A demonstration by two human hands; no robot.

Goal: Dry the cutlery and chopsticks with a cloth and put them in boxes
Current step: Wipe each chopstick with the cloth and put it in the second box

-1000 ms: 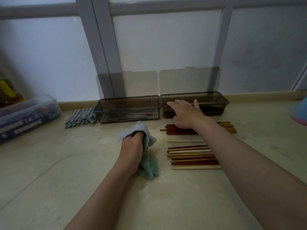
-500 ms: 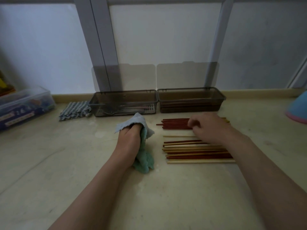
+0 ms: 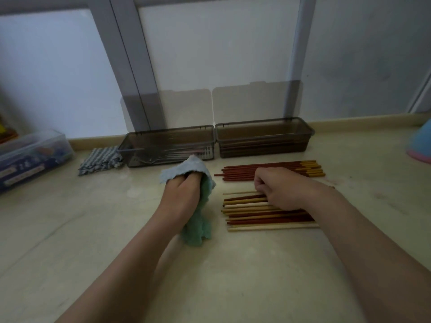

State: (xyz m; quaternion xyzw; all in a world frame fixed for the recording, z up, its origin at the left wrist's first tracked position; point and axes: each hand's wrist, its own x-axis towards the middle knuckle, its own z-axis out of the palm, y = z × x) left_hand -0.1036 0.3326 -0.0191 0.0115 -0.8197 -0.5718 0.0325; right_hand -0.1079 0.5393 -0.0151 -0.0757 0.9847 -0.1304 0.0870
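Left hand (image 3: 180,197) is closed in a fist round a crumpled green cloth (image 3: 198,229), which hangs down onto the counter (image 3: 233,276). Right hand (image 3: 279,190) rests knuckles-up on the near pile of mixed chopsticks (image 3: 268,217). Its fingers are curled under and hidden, so whether they pinch one cannot be told. Just beyond lies a row of red chopsticks (image 3: 275,169). Behind stand two smoky boxes: the left box (image 3: 168,132) holds blurred cutlery (image 3: 163,158), the right box (image 3: 263,141) dim dark sticks (image 3: 261,149). A blue object (image 3: 419,145) is cut off at the right edge.
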